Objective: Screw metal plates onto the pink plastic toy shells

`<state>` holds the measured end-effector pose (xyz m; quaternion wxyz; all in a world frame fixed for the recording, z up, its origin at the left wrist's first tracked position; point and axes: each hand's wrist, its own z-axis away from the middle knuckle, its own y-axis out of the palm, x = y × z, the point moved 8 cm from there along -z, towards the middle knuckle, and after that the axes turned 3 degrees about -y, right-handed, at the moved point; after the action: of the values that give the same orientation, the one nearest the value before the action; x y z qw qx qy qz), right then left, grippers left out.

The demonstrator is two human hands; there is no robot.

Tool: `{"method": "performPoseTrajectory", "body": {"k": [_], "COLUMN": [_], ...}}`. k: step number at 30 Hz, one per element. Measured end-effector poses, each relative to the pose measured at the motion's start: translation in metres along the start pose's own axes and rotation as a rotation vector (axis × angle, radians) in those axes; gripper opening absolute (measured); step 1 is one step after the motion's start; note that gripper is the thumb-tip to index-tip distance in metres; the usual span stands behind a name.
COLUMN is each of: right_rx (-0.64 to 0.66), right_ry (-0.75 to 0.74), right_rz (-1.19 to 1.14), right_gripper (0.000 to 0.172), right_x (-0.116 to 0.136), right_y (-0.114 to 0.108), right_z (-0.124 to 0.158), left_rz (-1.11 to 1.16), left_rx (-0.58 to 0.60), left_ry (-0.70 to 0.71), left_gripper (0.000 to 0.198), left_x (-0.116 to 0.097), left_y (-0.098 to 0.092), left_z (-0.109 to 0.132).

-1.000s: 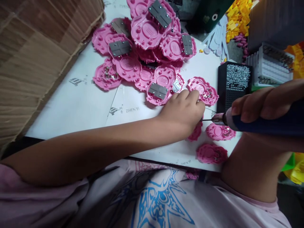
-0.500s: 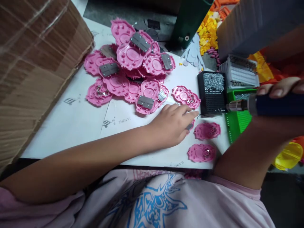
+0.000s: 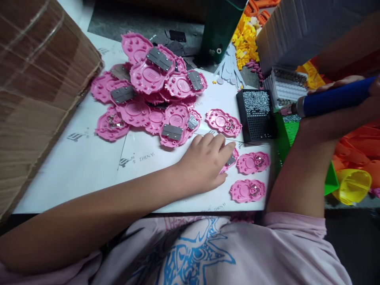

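Observation:
My left hand is closed round a pink plastic shell on the table, thumb on the near side and fingers on the far side. A dark grey plate shows on that shell, and the rest lies under my hand. Raised at the right, my right hand grips a blue electric screwdriver. Its tip points left, over the edge of a green tray, beside a black screw tray. Two pink shells with shiny metal parts, an upper shell and a lower shell, lie right of my left hand.
A pile of pink shells, several with grey plates, covers the table's far middle. Another shell lies near the screw tray. A cardboard box stands left, a dark green bin behind, and a yellow cup-like part at right.
The screwdriver has moved up and away from the black screw tray and tilted. My left hand stays on its shell, more of which now shows. The whole view has shifted slightly.

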<state>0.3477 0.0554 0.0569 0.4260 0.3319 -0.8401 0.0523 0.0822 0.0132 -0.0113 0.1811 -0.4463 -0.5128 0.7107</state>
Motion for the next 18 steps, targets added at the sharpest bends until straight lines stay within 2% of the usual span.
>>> {"method": "performPoseTrajectory", "body": {"k": [2, 6, 12, 18], "right_rx": [-0.04, -0.03, 0.041, -0.073], "right_ry": [-0.042, -0.059, -0.092, -0.003], "right_rz": [-0.04, -0.027, 0.022, -0.053], "right_gripper": [0.02, 0.023, 0.033, 0.03], "right_x": [0.003, 0.009, 0.019, 0.013], "right_y": [-0.002, 0.002, 0.014, 0.005], "right_z": [0.001, 0.005, 0.01, 0.009], "left_rz": [0.013, 0.039, 0.066, 0.069], "left_rx": [-0.002, -0.012, 0.028, 0.042], "left_ry": [0.017, 0.086, 0.148, 0.171], "left_gripper": [0.051, 0.043, 0.046, 0.05], "left_x": [-0.001, -0.007, -0.012, -0.012], "left_y": [0.0, 0.001, 0.005, 0.005], "left_z": [0.0, 0.001, 0.002, 0.002]}}
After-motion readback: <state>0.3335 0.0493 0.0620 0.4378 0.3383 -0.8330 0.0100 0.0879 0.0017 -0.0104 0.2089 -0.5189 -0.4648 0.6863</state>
